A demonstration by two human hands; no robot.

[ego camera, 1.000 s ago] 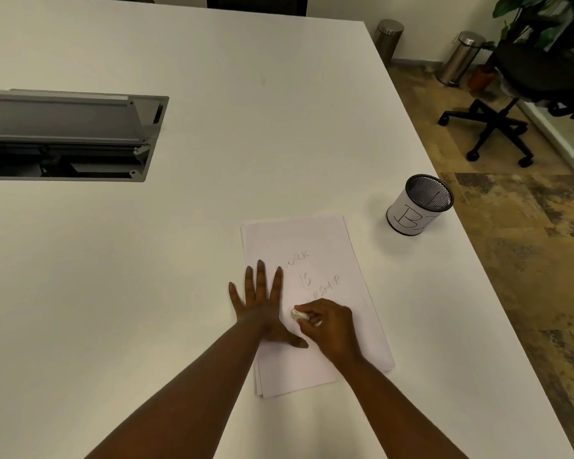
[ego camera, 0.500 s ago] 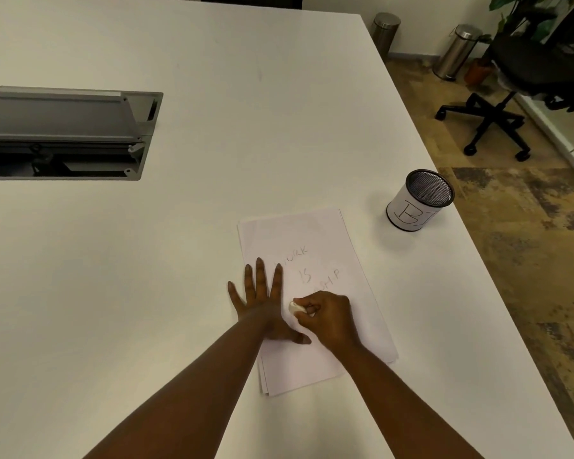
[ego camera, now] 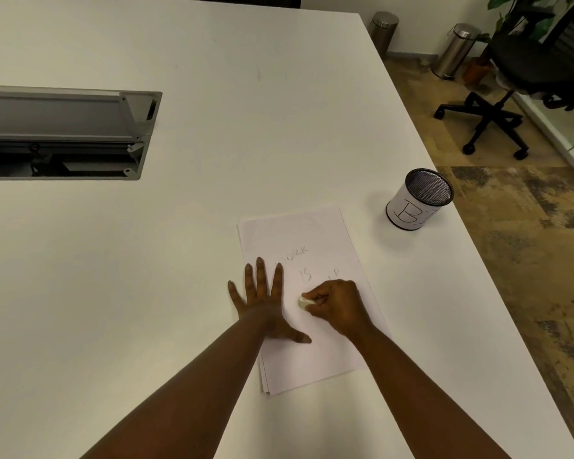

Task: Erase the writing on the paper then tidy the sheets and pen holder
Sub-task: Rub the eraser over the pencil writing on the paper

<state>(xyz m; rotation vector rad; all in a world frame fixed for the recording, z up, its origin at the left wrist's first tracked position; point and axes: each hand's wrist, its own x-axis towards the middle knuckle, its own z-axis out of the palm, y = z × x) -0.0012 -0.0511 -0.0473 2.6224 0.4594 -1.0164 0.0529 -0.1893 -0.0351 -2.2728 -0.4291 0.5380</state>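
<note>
A small stack of white sheets lies on the white table, with faint pencil letters "ORK", "IS" and part of a third word. My left hand lies flat with fingers spread on the stack's left edge, pinning it. My right hand is closed on a small white eraser, which touches the paper just below the "IS" and covers most of the third word. A black mesh pen holder with a white paper label stands upright to the right of the sheets, near the table's right edge.
An open grey cable hatch is set into the table at the left. Beyond the table's right edge are a black office chair, two steel bins and a potted plant.
My right hand with the eraser has rubbed up over the third word, so fewer of its letters show. My left hand stays flat on the sheets.
</note>
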